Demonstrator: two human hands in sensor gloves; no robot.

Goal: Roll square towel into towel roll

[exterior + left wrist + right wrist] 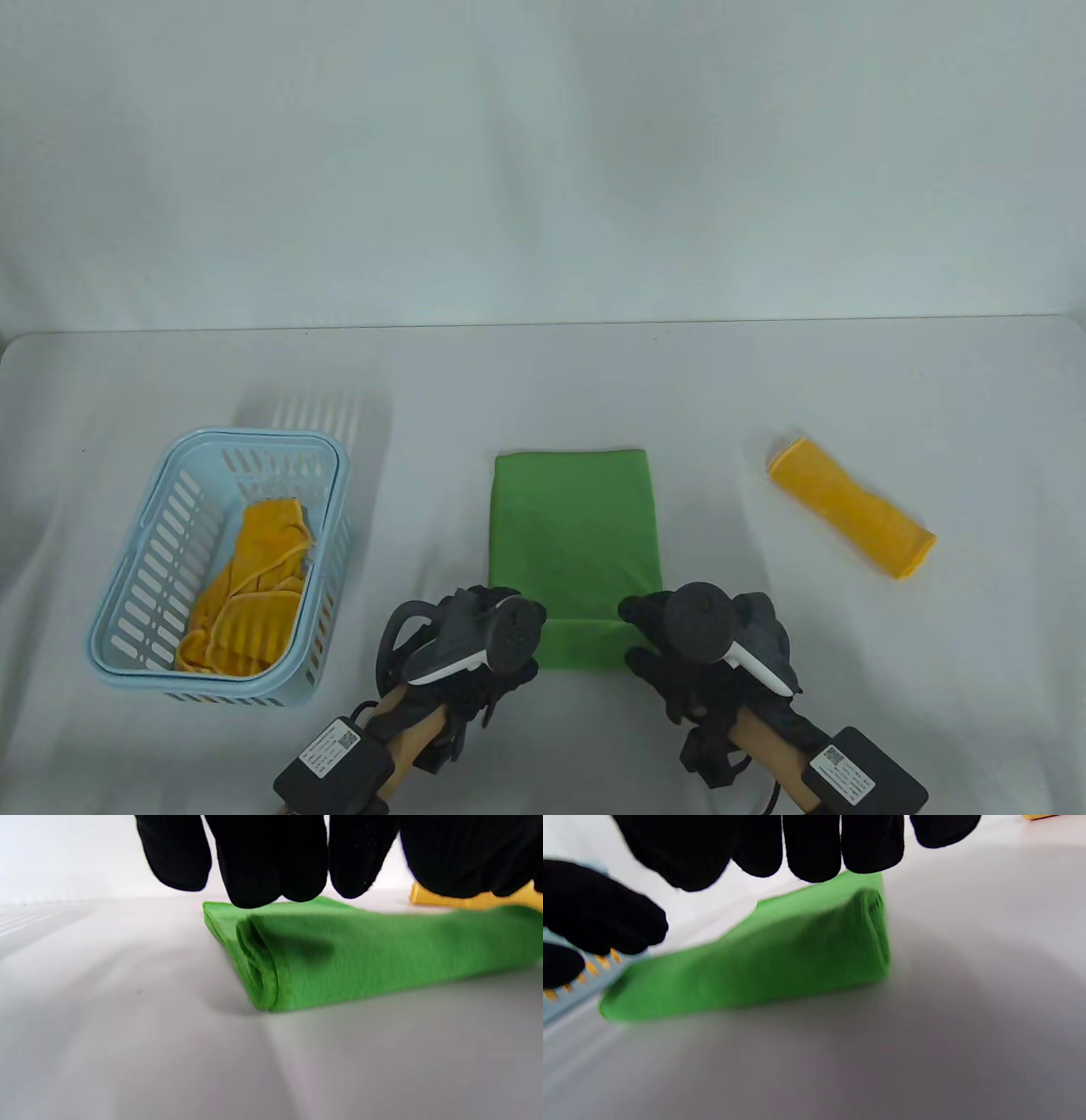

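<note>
The green towel point(575, 543) lies folded on the table point(764, 382), and its near end is already turned into a short, thick roll that sits directly under the fingertips of both hands. The left hand point(475, 641) is at the left end of the roll and the right hand point(700, 637) at the right end. In the wrist views the fingers point(263, 866) of the left hand hang down nearly straight, with their tips on or just above the top of the roll, and the right hand's fingers point(814, 849) look the same. Neither hand seems to pinch the cloth, but I cannot tell if the tips really press on it. The main risk, I think, is that the roll opens again: it is loose, its spiral end shows open layers beside the left fingertips, and if the tips lift, the cloth may spring back. A second risk is a crooked roll, if one hand pushes forward faster than the other; then one end runs ahead of the fingers and the roll becomes a cone. Pushing without pressure may also slide the whole towel away beyond the fingertips instead of turning it.
</note>
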